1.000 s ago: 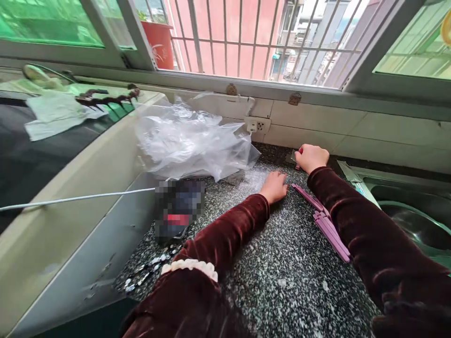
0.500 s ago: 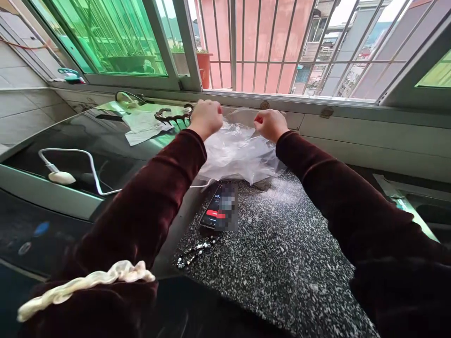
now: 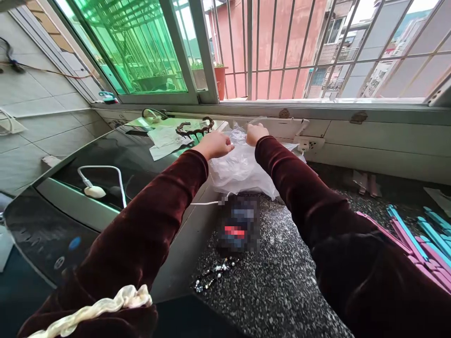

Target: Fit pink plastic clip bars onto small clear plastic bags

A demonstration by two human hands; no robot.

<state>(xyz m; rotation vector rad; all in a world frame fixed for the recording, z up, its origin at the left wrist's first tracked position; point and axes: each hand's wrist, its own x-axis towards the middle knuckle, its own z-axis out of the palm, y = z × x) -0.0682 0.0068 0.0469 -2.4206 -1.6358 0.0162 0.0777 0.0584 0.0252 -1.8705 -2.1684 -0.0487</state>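
A clear plastic bag (image 3: 243, 164) lies crumpled at the back of the counter, its upper part bunched up between my two hands. My left hand (image 3: 216, 144) is closed at the bag's left upper side, with the fingertips pressed against the film. On the other side, my right hand (image 3: 256, 134) is curled into a fist around the top edge, and a bit of film shows above the knuckles. What the bag contains cannot be made out. In front of it lies a phone (image 3: 237, 225), blurred over, and a beaded string (image 3: 214, 274).
A dark glossy machine lid (image 3: 102, 150) spans the left, carrying a white cable (image 3: 121, 180), papers (image 3: 164, 141) and a brown claw hair clip (image 3: 195, 129). Pink and blue strips (image 3: 405, 230) lie to the right on the speckled counter (image 3: 278, 281). A barred window stands behind.
My hands have come closer together and lower over the bag. The view has turned, so the pink and blue strips at the right now show.
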